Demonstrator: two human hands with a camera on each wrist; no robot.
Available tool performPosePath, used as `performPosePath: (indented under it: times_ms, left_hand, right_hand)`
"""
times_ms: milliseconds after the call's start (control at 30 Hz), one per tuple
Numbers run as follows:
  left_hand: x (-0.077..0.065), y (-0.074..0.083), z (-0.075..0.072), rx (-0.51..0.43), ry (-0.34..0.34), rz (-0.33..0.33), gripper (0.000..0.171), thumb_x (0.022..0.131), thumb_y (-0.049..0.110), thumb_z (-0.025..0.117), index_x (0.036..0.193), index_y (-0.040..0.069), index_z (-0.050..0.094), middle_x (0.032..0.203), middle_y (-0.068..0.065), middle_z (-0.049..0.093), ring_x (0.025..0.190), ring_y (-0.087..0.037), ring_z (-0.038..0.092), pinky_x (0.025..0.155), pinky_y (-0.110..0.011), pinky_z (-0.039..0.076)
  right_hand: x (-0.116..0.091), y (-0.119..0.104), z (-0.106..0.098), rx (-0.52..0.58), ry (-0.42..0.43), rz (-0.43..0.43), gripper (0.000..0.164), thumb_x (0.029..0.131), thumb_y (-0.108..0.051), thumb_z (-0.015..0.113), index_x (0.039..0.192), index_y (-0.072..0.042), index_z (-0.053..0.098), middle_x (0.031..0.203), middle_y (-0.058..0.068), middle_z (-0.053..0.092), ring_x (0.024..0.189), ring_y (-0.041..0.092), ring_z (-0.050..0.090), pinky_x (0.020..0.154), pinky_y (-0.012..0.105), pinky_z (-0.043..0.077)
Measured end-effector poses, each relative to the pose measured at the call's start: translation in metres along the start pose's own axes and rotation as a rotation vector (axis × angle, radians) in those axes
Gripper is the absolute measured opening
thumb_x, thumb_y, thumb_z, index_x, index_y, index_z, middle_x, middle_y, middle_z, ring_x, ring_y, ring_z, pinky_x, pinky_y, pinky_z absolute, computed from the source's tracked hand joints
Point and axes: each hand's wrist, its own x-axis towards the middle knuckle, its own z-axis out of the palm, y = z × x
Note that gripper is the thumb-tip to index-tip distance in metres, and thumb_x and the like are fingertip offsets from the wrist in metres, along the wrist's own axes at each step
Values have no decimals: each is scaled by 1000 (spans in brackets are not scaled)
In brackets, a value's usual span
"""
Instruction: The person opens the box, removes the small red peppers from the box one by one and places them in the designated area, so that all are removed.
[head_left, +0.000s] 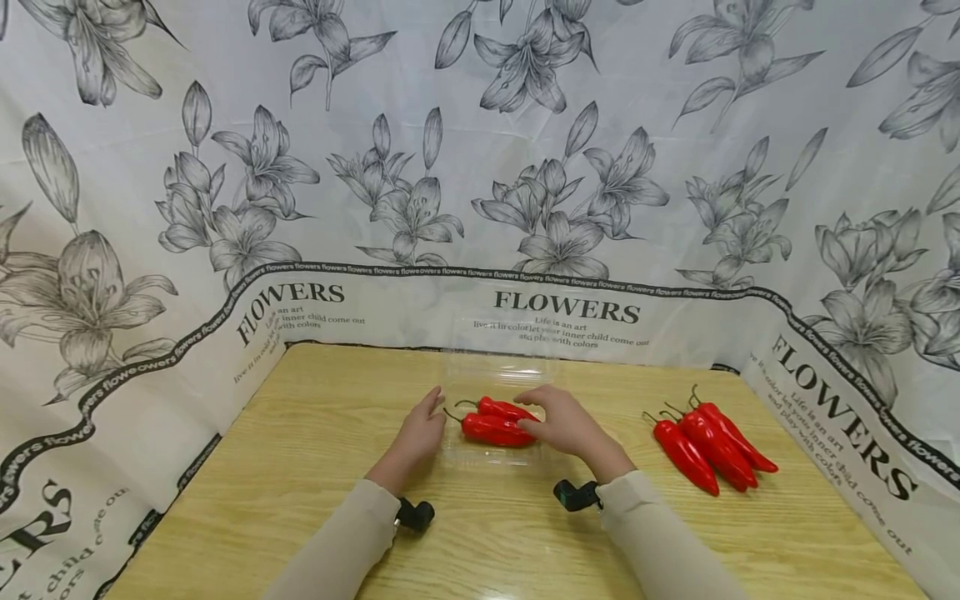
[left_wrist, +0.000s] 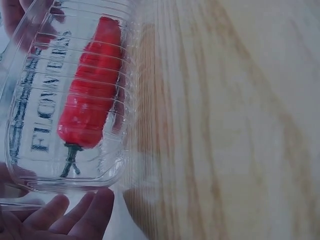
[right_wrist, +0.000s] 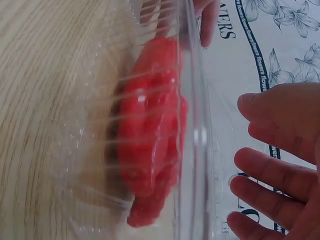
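A clear plastic clamshell box (head_left: 487,458) lies on the table with its lid (head_left: 501,360) raised at the back. Two glossy red peppers, a front one (head_left: 491,430) and a rear one (head_left: 501,408), rest side by side inside, stems to the left. My left hand (head_left: 420,432) is at the box's left end, fingers extended; in the left wrist view its fingertips (left_wrist: 102,197) lie right at the box end. Over the right end is my right hand (head_left: 562,422), fingers spread and holding nothing; the right wrist view shows a gap between its fingers (right_wrist: 265,192) and the box rim.
Three more red peppers (head_left: 716,450) lie together on the right of the wooden table (head_left: 337,392), stems pointing back. White cloth (head_left: 408,308) printed with flowers and lettering encloses the table at the back and sides. Each wrist carries a small black camera (head_left: 576,495).
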Motion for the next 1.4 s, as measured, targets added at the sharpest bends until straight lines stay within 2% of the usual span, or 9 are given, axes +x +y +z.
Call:
performPosePath:
  times_ms: [100, 300, 367, 433, 467, 567, 733, 1100, 1400]
  left_hand:
    - [-1, 0, 0, -11, -6, -8, 57, 100, 12, 37, 155, 11, 22, 154, -12, 39, 109, -33, 53, 92, -42, 38]
    - [-2, 1, -1, -20, -16, -6, 57, 100, 12, 38, 155, 10, 22, 153, -14, 39, 107, -29, 54, 85, -39, 41]
    - [-2, 1, -1, -40, -24, -16, 58, 101, 13, 38, 156, 11, 21, 154, -14, 38, 88, -27, 57, 78, -37, 43]
    - [-1, 0, -2, -57, -35, -24, 58, 101, 13, 37, 156, 12, 20, 155, -14, 37, 66, -22, 51, 68, -34, 43]
    - [-1, 0, -2, -63, -37, -22, 58, 101, 13, 37, 156, 12, 20, 155, -14, 36, 62, -15, 48, 66, -32, 43]
    - [0, 0, -3, -96, -50, -26, 59, 101, 13, 37, 156, 13, 18, 155, -15, 34, 47, -12, 36, 56, -29, 40]
    - [0, 0, -2, -115, -54, -28, 60, 100, 11, 37, 156, 12, 18, 155, -16, 34, 46, -10, 35, 52, -26, 39]
    - [1, 2, -1, -98, -24, -35, 59, 98, 10, 37, 156, 11, 21, 153, -17, 39, 48, -9, 37, 53, -26, 39]
    - [2, -3, 1, -84, -3, -43, 57, 100, 14, 37, 155, 12, 23, 151, -16, 42, 59, -13, 45, 66, -29, 41]
  right_hand:
    - [3, -2, 4, 10, -10, 10, 37, 87, -22, 70, 122, -10, 67, 123, 9, 65, 116, 31, 59, 100, 50, 45]
    - [8, -8, 9, 42, -40, 25, 37, 85, -21, 72, 120, -9, 68, 120, 10, 67, 113, 29, 59, 99, 49, 45]
    - [9, -9, 11, 43, -52, 24, 37, 85, -20, 72, 120, -8, 68, 120, 10, 67, 112, 29, 59, 99, 49, 45]
    - [11, -9, 14, 35, -58, 18, 38, 85, -20, 72, 120, -7, 67, 120, 9, 67, 112, 28, 59, 99, 48, 45]
    - [12, -10, 15, 38, -59, 16, 38, 85, -20, 73, 120, -7, 67, 120, 9, 67, 112, 28, 60, 99, 47, 45]
    - [14, -11, 19, 43, -61, 4, 38, 85, -19, 73, 120, -7, 67, 119, 8, 68, 111, 27, 60, 97, 47, 46]
    - [16, -14, 22, 66, -74, 25, 39, 85, -20, 73, 122, -10, 67, 121, 6, 66, 111, 25, 60, 96, 45, 47]
    - [24, -18, 30, 57, -107, 23, 38, 84, -21, 75, 120, -11, 68, 116, 5, 68, 102, 21, 61, 92, 42, 49]
    - [32, -18, 39, 60, -133, 42, 35, 82, -19, 75, 115, -11, 70, 108, 4, 70, 93, 18, 61, 90, 40, 50]
